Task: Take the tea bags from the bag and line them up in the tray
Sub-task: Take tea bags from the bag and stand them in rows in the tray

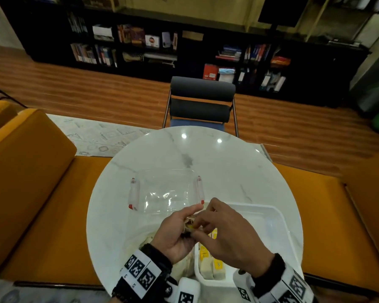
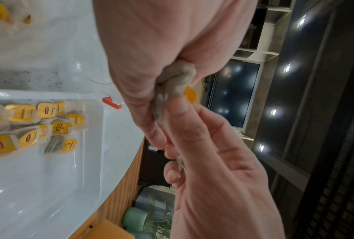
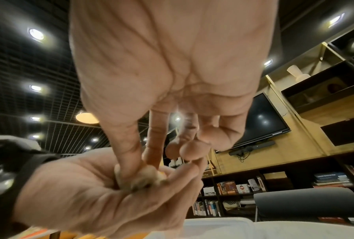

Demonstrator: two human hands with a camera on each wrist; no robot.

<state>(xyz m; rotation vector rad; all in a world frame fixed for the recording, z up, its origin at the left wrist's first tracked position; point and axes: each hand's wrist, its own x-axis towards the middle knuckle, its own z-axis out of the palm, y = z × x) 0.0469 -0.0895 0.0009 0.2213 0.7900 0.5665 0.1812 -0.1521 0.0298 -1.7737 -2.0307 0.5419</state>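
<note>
The round white marble-look table top (image 1: 239,171) is glossy and smooth, mirroring the ceiling lights. The clear plastic lid with red-tipped clips (image 1: 169,191) is shiny and see-through. The white rectangular plastic tray (image 1: 276,224) has a smooth, faintly glossy wall. The crumpled beige paper tea bag (image 2: 172,87) looks matt and fibrous; its yellow paper tag (image 2: 190,95) is smooth.

In the left wrist view, one small yellow paper tag (image 2: 61,127) among the tea bags lying in the white plastic tray (image 2: 94,145) reads "TEA", while the red logos on the neighbouring yellow tags (image 2: 46,110) are too blurred to read.
</note>
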